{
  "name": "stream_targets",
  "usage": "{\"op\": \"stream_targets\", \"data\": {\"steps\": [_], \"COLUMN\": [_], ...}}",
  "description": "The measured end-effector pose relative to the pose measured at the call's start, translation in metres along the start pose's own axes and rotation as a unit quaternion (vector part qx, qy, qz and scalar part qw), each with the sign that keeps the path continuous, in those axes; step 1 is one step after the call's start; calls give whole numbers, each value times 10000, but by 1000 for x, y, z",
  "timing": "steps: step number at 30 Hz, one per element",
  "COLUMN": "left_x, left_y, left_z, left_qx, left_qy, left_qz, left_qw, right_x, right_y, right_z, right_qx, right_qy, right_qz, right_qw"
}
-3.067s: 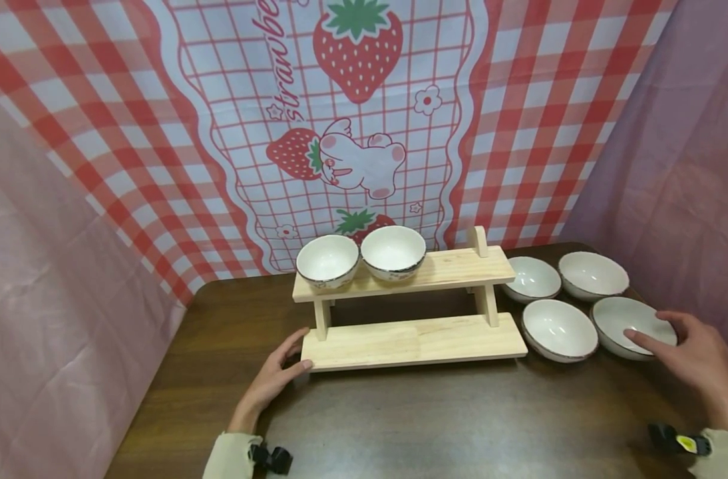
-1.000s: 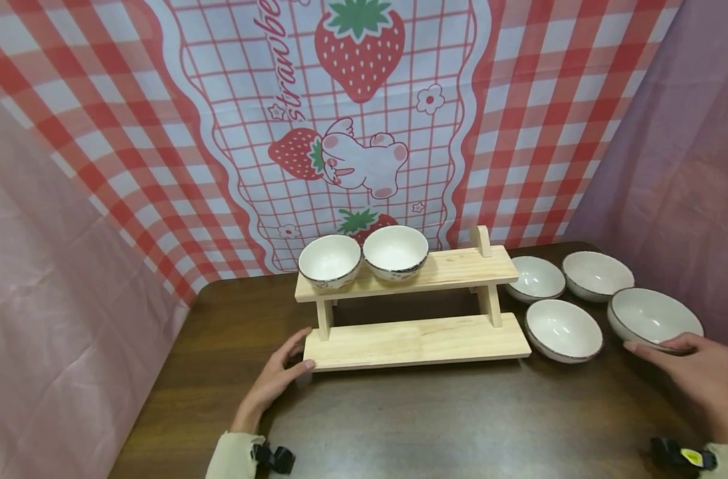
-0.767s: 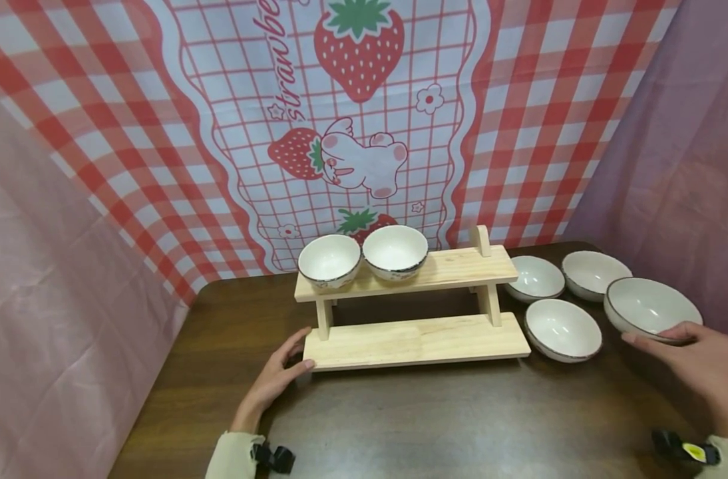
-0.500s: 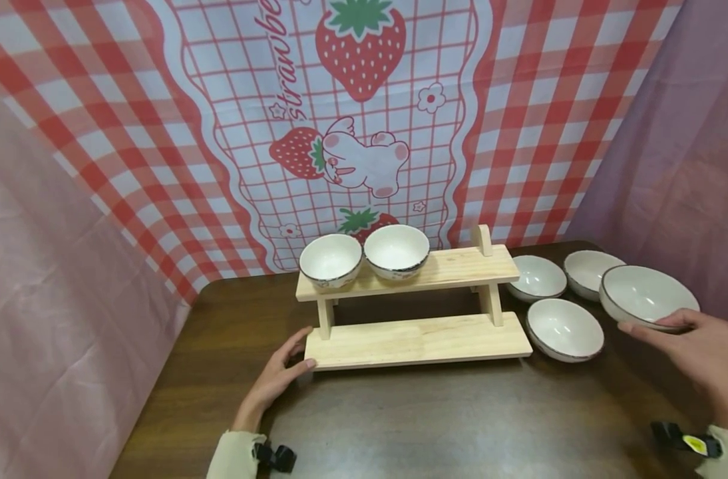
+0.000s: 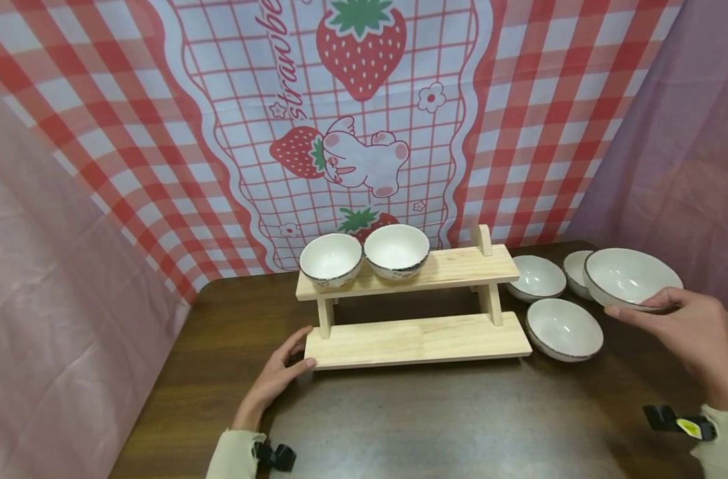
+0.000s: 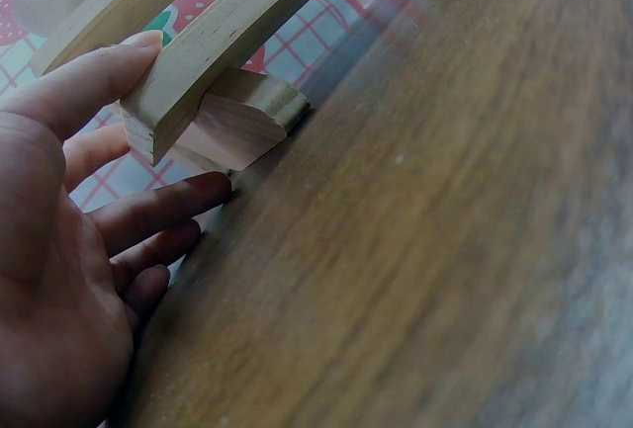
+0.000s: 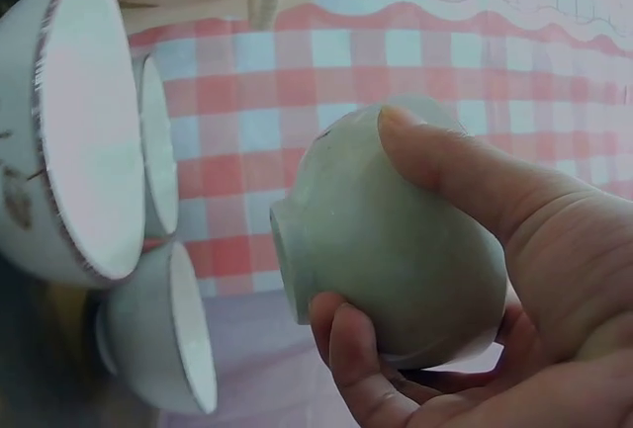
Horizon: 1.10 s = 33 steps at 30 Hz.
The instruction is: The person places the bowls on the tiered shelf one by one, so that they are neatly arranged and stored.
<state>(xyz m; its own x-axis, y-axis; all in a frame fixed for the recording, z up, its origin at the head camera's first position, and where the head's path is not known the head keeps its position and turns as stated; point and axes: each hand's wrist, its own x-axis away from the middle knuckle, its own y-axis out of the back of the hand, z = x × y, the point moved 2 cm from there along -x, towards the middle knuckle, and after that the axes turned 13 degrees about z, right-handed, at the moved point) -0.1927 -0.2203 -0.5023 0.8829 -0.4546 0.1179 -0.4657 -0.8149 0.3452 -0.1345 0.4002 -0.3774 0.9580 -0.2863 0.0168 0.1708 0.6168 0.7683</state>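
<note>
A white bowl (image 5: 627, 276) with a dark rim is up off the table, gripped by my right hand (image 5: 696, 332). In the right wrist view the thumb (image 7: 445, 156) lies along the bowl's outer wall, and curled fingers are near its foot. At the left end of a two-tier wooden shelf (image 5: 418, 342), my left hand (image 5: 268, 386) holds the lower board between thumb and index finger; its other fingers extend loosely below. Two similar bowls, a left one (image 5: 331, 259) and a right one (image 5: 396, 249), stand side by side on the upper board.
Right of the shelf, three more bowls sit on the brown table (image 5: 412, 419): a front one (image 5: 564, 329), a back-left one (image 5: 536, 278) and a back-right one (image 5: 576, 273), partly hidden by the held bowl. A checked strawberry cloth (image 5: 364, 153) hangs behind.
My right hand has taken a bowl from the front right of the group, lifted it and moved it up and leftward. My left hand keeps its place at the shelf end.
</note>
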Motion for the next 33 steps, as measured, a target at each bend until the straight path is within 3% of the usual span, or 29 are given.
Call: {"op": "stream_targets", "data": {"steps": [8, 15, 33], "left_x": [1, 1, 1], "left_y": [1, 1, 0], "left_z": [0, 0, -2], "left_qx": [-13, 42, 40], "left_qy": [-12, 27, 37], "left_qz": [-36, -31, -26], "left_qw": [10000, 10000, 10000], "right_x": [-4, -5, -17], "right_y": [9, 10, -4], "right_z": [27, 51, 116], "right_qx": [234, 132, 126], "right_qy": [293, 416, 1041], "right_qz": [59, 172, 282], "right_qw": [9993, 9989, 9941]}}
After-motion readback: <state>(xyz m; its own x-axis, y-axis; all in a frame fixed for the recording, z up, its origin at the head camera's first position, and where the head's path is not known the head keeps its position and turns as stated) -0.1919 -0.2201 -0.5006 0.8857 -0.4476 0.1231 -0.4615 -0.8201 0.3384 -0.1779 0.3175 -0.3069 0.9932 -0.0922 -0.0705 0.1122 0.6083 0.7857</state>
